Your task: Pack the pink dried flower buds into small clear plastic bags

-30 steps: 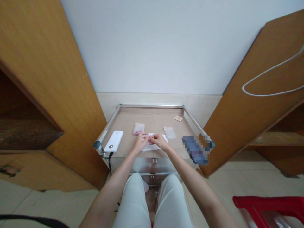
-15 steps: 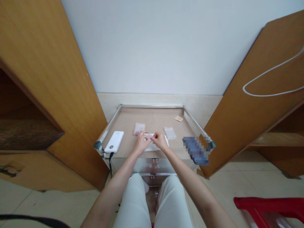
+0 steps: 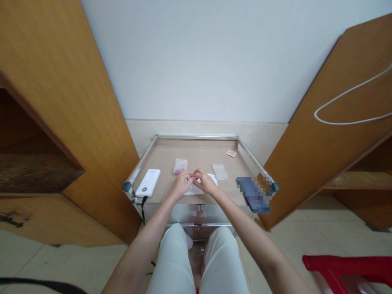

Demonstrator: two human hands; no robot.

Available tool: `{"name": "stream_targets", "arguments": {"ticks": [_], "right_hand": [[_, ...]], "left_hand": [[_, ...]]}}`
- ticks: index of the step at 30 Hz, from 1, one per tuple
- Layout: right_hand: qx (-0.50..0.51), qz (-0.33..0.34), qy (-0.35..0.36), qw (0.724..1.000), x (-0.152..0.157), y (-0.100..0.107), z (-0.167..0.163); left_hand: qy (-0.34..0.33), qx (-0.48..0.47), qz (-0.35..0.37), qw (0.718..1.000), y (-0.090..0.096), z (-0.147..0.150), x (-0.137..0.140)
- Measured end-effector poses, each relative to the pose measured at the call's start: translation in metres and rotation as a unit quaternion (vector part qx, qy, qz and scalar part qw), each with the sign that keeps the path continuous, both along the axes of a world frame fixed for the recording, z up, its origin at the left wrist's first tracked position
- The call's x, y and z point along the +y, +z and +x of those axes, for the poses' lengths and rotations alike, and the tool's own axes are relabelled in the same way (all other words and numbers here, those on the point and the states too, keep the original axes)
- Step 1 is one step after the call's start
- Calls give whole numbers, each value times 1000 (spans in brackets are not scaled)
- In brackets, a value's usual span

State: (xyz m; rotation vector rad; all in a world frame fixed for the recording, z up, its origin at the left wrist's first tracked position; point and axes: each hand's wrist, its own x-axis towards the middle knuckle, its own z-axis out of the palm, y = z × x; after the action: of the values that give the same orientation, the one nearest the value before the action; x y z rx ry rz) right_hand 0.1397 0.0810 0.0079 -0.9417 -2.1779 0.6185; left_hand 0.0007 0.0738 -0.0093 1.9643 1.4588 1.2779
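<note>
My left hand (image 3: 182,183) and my right hand (image 3: 203,181) meet over a white sheet (image 3: 196,190) near the front of the table. Both have their fingers bent and pinched together around something small and pinkish, too tiny to name. Just beyond the left hand lies a clear plastic bag (image 3: 180,165) with small pink pieces in its lower part. Behind and right of the right hand rests a stack of clear plastic bags (image 3: 219,171).
On the table (image 3: 165,149), a white power bank (image 3: 148,182) with a black cable lies left. A small tan card (image 3: 231,153) is at the back right, a blurred dark blue item (image 3: 252,196) at the right edge. Wooden cabinets flank both sides; a red stool (image 3: 352,263) stands lower right.
My right hand has shifted slightly left, and its fingers have changed position and come closer to my left hand's fingertips. The things on the table stay where they were.
</note>
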Motion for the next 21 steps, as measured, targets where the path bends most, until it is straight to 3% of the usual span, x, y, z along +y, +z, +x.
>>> {"name": "stream_targets", "arguments": {"ticks": [7,12,21], "right_hand": [[5,-25,-15,1000,6,-2,8],[4,-39,-19,999,10,-5,11],[0,-44,4,999,12,-8,10]], "left_hand": [[-66,-22,-2,998,0,-12,-11],[-81,68,-46,993,-4,-17,-13],[-84,127,-23,988,-9,-20,-5]]}}
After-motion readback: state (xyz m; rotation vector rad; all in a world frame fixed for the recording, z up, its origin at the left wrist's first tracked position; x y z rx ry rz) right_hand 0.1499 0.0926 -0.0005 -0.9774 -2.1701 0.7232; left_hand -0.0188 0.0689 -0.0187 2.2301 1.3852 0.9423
